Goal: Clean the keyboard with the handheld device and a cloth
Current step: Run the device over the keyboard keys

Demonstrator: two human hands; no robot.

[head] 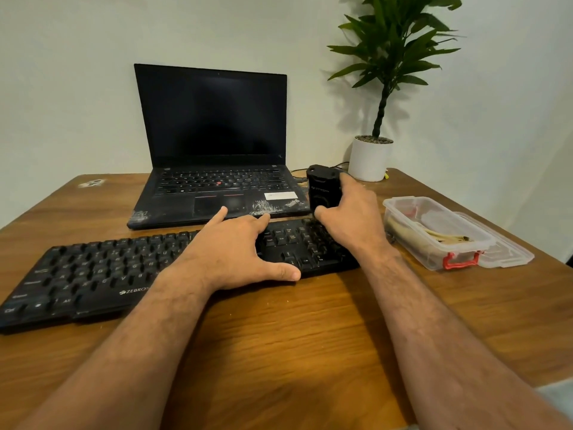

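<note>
A black keyboard point(102, 274) lies across the wooden table, slanting up to the right. My left hand point(235, 246) rests flat on its middle-right part, fingers spread, thumb at the near edge. My right hand point(353, 209) grips a black handheld device point(322, 187), held upright over the keyboard's far right end; its lower tip is hidden behind my fingers. No cloth is plainly visible.
An open black laptop point(217, 181) with a dark screen stands just behind the keyboard. A clear plastic box point(434, 231) with a red latch and its lid beside it sits to the right. A potted plant point(369, 159) stands at the back right by the wall.
</note>
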